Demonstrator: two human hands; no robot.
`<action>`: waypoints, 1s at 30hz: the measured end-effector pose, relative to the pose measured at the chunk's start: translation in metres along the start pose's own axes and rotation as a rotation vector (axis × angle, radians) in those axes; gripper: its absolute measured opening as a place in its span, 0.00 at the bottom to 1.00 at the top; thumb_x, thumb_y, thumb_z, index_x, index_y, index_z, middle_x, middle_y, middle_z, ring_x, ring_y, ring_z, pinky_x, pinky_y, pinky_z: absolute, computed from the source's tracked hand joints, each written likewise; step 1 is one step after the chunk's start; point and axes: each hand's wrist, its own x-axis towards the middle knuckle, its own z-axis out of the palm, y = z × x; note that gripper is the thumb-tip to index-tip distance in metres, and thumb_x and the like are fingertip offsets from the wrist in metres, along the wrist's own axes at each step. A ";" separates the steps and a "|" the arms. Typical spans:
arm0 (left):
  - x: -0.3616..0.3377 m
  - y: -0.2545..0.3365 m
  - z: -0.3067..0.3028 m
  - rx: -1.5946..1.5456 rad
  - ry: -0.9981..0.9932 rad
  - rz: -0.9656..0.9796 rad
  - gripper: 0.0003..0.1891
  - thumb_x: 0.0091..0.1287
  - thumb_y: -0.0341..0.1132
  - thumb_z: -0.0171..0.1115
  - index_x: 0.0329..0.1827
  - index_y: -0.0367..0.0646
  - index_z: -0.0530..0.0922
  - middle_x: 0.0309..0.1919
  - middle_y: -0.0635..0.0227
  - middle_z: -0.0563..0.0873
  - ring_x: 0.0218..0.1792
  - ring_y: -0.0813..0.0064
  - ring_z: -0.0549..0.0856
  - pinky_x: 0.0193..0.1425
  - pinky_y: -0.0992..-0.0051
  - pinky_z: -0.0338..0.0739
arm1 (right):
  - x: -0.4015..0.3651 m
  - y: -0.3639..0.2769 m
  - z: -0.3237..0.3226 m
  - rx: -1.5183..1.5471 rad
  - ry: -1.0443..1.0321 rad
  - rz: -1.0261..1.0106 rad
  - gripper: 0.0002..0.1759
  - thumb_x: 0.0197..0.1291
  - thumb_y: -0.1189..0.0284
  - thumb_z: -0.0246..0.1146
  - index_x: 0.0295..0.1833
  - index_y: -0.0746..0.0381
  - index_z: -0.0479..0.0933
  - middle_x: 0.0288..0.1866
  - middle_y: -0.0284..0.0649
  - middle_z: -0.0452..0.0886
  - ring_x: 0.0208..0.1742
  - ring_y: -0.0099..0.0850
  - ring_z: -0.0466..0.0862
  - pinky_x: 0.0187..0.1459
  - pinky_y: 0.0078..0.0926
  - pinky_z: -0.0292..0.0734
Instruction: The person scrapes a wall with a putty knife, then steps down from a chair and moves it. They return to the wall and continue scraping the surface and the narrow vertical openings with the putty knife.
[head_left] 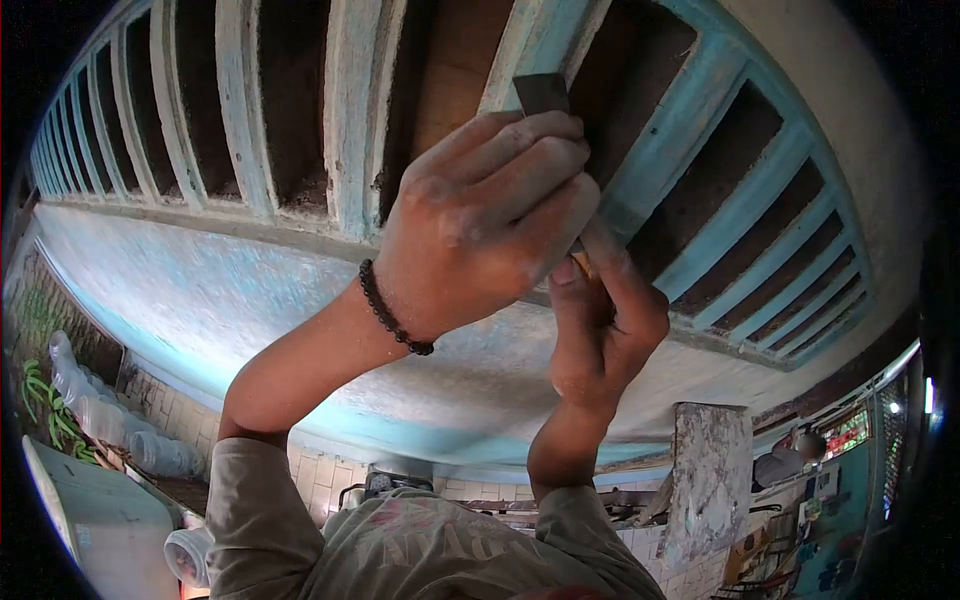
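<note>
My left hand [490,205], with a dark beaded bracelet at its wrist, is closed around a scraper. Its flat dark blade [543,94] sticks out above the knuckles, over a slat of the pale-blue window grille [355,110]. Just below and to the right, my right hand [610,310] is also closed, thumb and forefinger pinching the brownish handle end [583,262]. Most of the handle is hidden inside my left fist. Worn paint and bare patches show on the slats around both hands.
Under the grille runs a blue-white wall [230,275]. Clear plastic containers [160,452] stand at lower left near a pale tabletop [85,520]. A paint-stained board [705,480] stands at lower right, with a person [785,462] farther back. The floor [320,475] is tiled.
</note>
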 end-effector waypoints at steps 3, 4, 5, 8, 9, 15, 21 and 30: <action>0.001 0.004 -0.004 0.000 -0.030 -0.028 0.14 0.50 0.29 0.77 0.39 0.36 0.88 0.45 0.59 0.91 0.54 0.60 0.92 0.55 0.63 0.90 | -0.003 0.000 0.002 0.004 0.005 -0.045 0.21 0.71 0.74 0.64 0.67 0.67 0.83 0.32 0.37 0.86 0.26 0.16 0.72 0.30 0.18 0.63; -0.005 0.007 -0.006 -0.010 -0.045 -0.039 0.14 0.50 0.29 0.77 0.40 0.36 0.88 0.45 0.59 0.91 0.55 0.60 0.92 0.55 0.63 0.90 | -0.004 0.001 0.003 -0.006 0.007 -0.065 0.21 0.71 0.74 0.64 0.68 0.66 0.83 0.30 0.36 0.86 0.23 0.15 0.69 0.27 0.18 0.60; -0.008 0.008 -0.006 -0.017 -0.058 -0.048 0.14 0.50 0.29 0.77 0.40 0.36 0.88 0.45 0.59 0.91 0.55 0.60 0.91 0.55 0.63 0.90 | -0.006 0.002 0.004 -0.016 0.009 -0.085 0.22 0.72 0.73 0.64 0.69 0.64 0.83 0.29 0.34 0.85 0.20 0.14 0.67 0.24 0.18 0.58; -0.009 0.005 -0.002 -0.003 -0.037 -0.031 0.13 0.51 0.29 0.77 0.40 0.36 0.88 0.45 0.59 0.92 0.55 0.61 0.91 0.55 0.63 0.89 | -0.006 0.003 0.003 -0.030 0.002 -0.090 0.21 0.72 0.74 0.64 0.69 0.64 0.83 0.29 0.35 0.86 0.20 0.14 0.67 0.24 0.17 0.59; -0.007 0.005 -0.002 0.006 -0.035 -0.029 0.13 0.51 0.29 0.77 0.40 0.36 0.88 0.45 0.59 0.92 0.55 0.61 0.91 0.55 0.63 0.89 | -0.004 0.005 0.001 0.001 0.008 -0.102 0.21 0.72 0.74 0.64 0.69 0.64 0.83 0.30 0.36 0.86 0.20 0.14 0.68 0.24 0.17 0.60; -0.004 0.007 -0.002 0.026 -0.044 -0.012 0.13 0.52 0.29 0.78 0.41 0.37 0.88 0.45 0.60 0.92 0.54 0.62 0.92 0.55 0.63 0.89 | 0.000 0.001 -0.009 0.004 -0.030 -0.058 0.21 0.73 0.74 0.62 0.68 0.65 0.83 0.30 0.37 0.88 0.20 0.14 0.69 0.23 0.18 0.61; 0.000 0.006 0.002 0.027 -0.017 -0.012 0.12 0.51 0.26 0.78 0.39 0.37 0.87 0.45 0.59 0.92 0.53 0.61 0.92 0.54 0.64 0.90 | 0.003 0.009 -0.002 0.002 0.027 -0.158 0.20 0.72 0.76 0.63 0.68 0.65 0.83 0.25 0.35 0.84 0.20 0.14 0.71 0.23 0.17 0.62; -0.001 0.009 0.000 0.006 -0.014 -0.043 0.12 0.50 0.25 0.78 0.37 0.37 0.86 0.43 0.59 0.92 0.53 0.60 0.92 0.54 0.64 0.90 | 0.001 -0.001 -0.002 0.014 0.002 -0.067 0.21 0.69 0.78 0.65 0.67 0.65 0.84 0.26 0.35 0.82 0.21 0.15 0.71 0.23 0.19 0.62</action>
